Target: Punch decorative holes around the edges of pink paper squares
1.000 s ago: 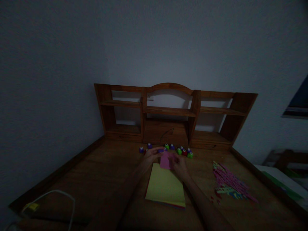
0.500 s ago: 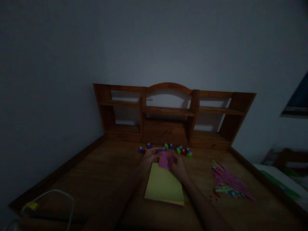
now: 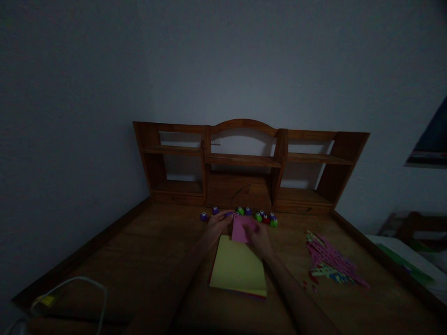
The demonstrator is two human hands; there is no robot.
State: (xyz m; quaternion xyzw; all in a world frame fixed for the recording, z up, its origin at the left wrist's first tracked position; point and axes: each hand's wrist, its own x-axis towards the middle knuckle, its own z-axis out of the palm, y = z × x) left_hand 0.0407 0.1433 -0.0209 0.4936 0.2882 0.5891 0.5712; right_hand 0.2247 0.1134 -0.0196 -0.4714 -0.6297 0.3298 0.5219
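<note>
My right hand (image 3: 259, 236) pinches a small square of pink paper (image 3: 240, 230) by its right side and holds it up over the far edge of a paper stack. At the paper's upper left corner, my left hand (image 3: 217, 224) has its fingers bent around a small purple piece (image 3: 229, 214), mostly hidden by the fingers. Below both hands lies the stack of coloured paper (image 3: 239, 269), a yellow sheet on top and red and other edges showing beneath. The dim light blurs the fingertips.
Several small purple, green and red one-eyed pieces (image 3: 258, 217) stand in a row behind my hands. To the right lies a pile of pink, yellow and blue strips (image 3: 330, 260) with red bits. A wooden shelf (image 3: 244, 160) backs the desk; a white cable (image 3: 82, 278) loops at front left.
The pink paper has turned flatter toward me and shows more of its face. My left hand and the purple piece have shifted slightly up and left.
</note>
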